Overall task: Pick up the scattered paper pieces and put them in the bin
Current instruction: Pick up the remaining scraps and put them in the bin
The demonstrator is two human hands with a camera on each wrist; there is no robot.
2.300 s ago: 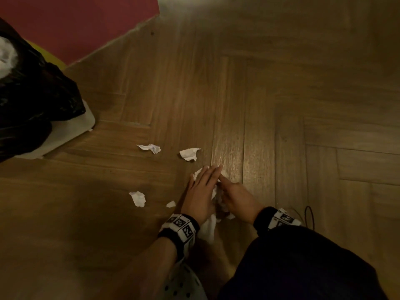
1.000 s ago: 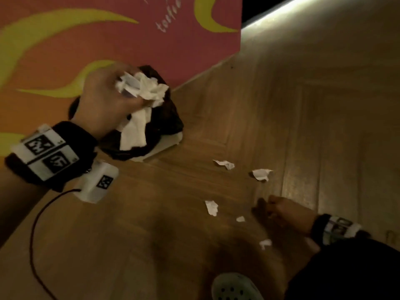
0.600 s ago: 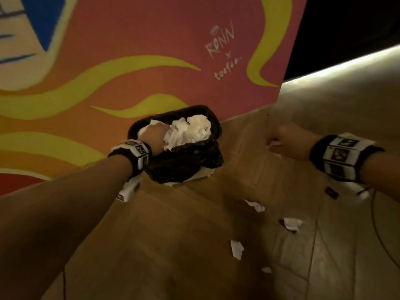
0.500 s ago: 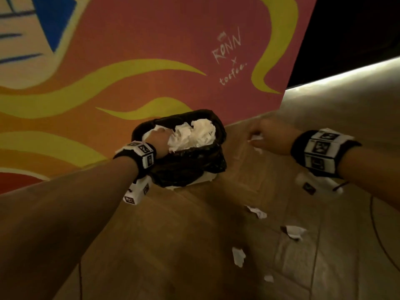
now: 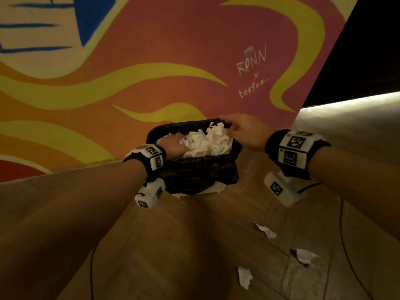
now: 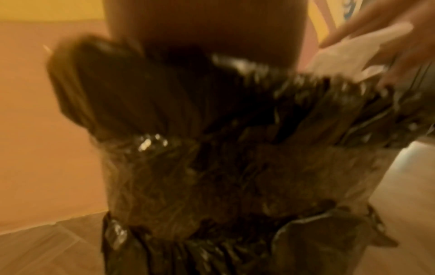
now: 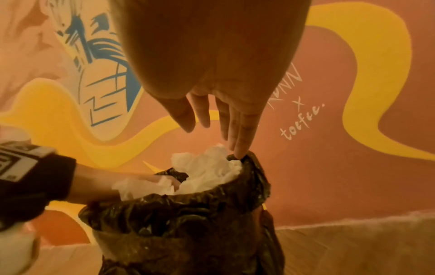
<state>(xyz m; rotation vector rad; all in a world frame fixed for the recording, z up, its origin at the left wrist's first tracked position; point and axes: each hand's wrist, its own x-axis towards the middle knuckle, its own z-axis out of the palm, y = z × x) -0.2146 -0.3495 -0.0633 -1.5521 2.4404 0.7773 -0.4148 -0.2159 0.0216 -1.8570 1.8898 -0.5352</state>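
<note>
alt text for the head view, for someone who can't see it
Both hands are at a black-lined bin heaped with crumpled white paper: the left hand pushes into the paper, the right hand touches the far rim. Three paper pieces lie on the wooden floor below a painted wall.

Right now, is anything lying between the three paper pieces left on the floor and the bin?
Nothing visible does. The three paper pieces lie on bare wooden floor in front and to the right of the bin. The bin's mouth is heaped with crumpled paper, where the left hand and right hand are busy.
</note>
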